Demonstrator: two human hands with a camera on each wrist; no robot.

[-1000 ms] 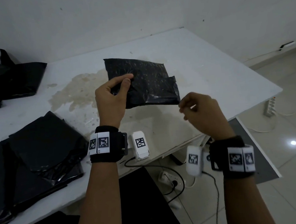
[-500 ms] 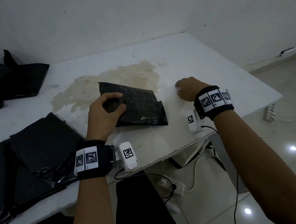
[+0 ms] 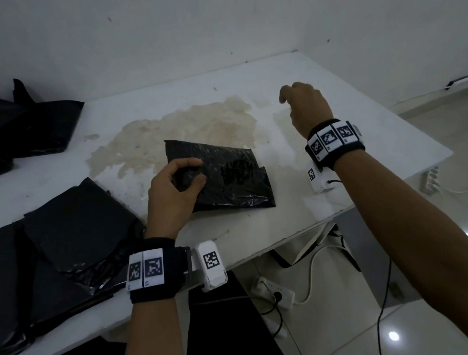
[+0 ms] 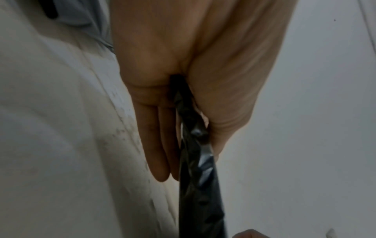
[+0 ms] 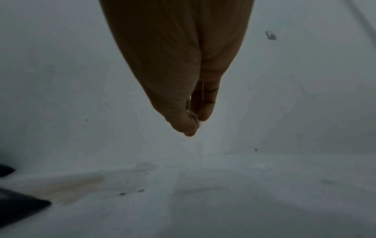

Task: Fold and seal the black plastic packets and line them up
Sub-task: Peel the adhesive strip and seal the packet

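A folded black plastic packet [image 3: 233, 177] lies on the white table [image 3: 218, 92] in the head view. My left hand [image 3: 194, 171] grips its near-left corner, thumb on top and fingers curled under. The left wrist view shows the crinkled black film [image 4: 200, 193] squeezed between thumb and fingers [image 4: 160, 153]. My right hand [image 3: 286, 96] hovers above the table to the right of the packet, apart from it. In the right wrist view its thumb and fingertips [image 5: 195, 122] pinch together, with a small clear sliver between them.
A pile of flat black packets [image 3: 60, 239] lies at the near left, another heap [image 3: 19, 127] at the back left. A yellowish stain [image 3: 179, 134] covers the table's middle. The table's right edge [image 3: 401, 185] drops to a tiled floor with a power strip [image 3: 277, 294] and cables.
My left hand brought the packet from the air down onto the table. My right hand went from near the packet's right corner out to the table's far right.
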